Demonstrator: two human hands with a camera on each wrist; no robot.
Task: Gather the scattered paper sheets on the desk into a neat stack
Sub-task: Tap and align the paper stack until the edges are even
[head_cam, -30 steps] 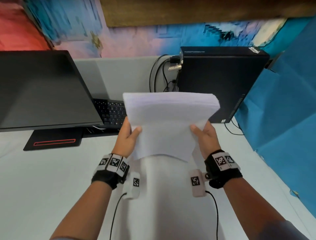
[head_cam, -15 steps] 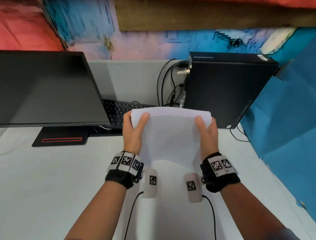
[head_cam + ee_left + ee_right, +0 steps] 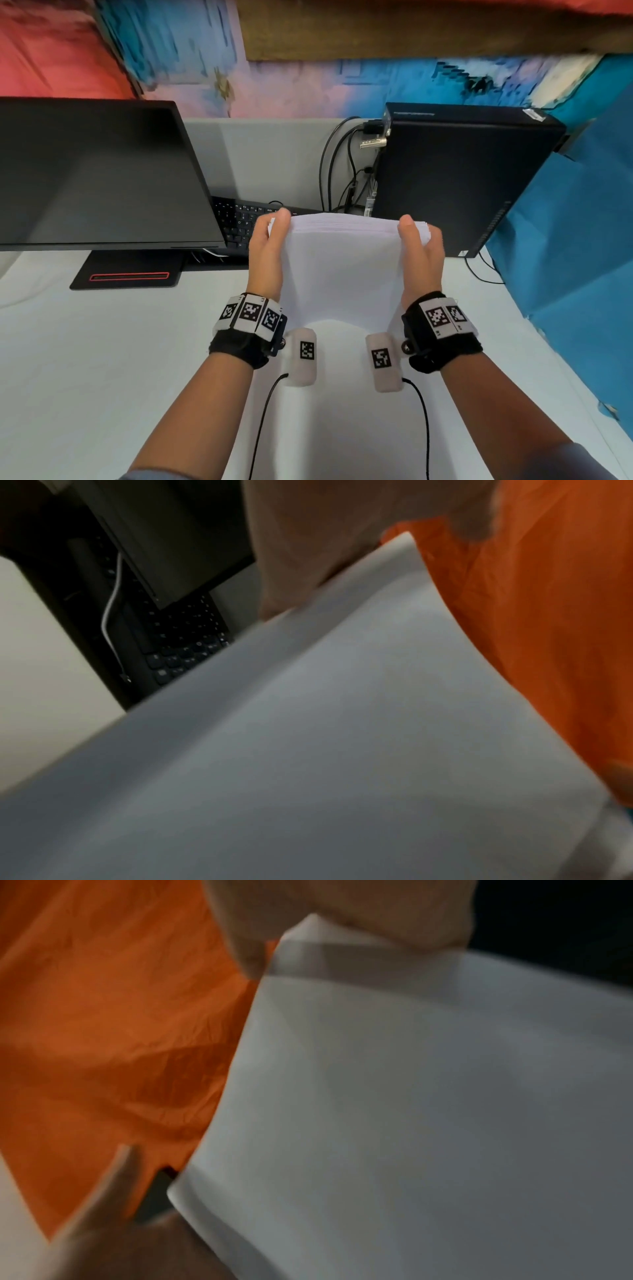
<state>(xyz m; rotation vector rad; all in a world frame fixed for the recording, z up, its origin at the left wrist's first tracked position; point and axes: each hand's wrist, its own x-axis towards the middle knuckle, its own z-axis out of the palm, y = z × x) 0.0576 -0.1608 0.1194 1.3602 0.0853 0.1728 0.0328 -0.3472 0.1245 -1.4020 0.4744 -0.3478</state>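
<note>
White table (image 3: 85, 377): left hand (image 3: 267, 253) and right hand (image 3: 419, 260) grasp the paper stack (image 3: 342, 267), now lowered upright for edge-squaring.

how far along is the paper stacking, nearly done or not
Nearly done, it seems. Gathered: the paper sheets are in one bundle, and no loose sheets show on the desk. In hand: the left hand and right hand grip its sides, holding it upright. Left: squaring the slightly uneven top edges and laying it flat.
</note>
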